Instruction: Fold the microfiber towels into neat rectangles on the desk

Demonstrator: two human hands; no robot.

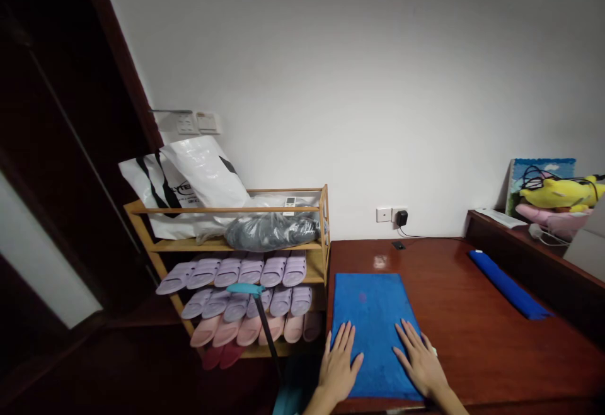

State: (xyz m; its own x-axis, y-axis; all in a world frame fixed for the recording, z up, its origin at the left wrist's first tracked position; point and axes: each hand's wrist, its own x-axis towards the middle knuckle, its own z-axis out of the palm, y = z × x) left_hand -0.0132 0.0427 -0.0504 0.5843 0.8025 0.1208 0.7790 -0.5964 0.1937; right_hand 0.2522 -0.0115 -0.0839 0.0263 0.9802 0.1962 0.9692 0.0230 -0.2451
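Observation:
A blue cloth (pixel 373 327), flat and roughly rectangular, lies on the reddish-brown wooden table (pixel 444 276) near its left side. My left hand (pixel 339 364) rests palm down on the cloth's left edge, fingers stretched out. On the opposite edge, my right hand (pixel 420 358) lies flat with its fingers spread. Neither hand grasps anything. Farther right on the table is a second blue cloth (pixel 510 286), in a long narrow folded or rolled strip.
Left of the table stands a wooden rack (pixel 326 232) with lilac slippers (pixel 250 268), pink slippers (pixel 248 331) and white bags (pixel 203 176). A blue-topped handle (pixel 246 288) leans before it. A black plug (pixel 401 217) sits in the wall; a yellow plush toy (pixel 560 193) is at right.

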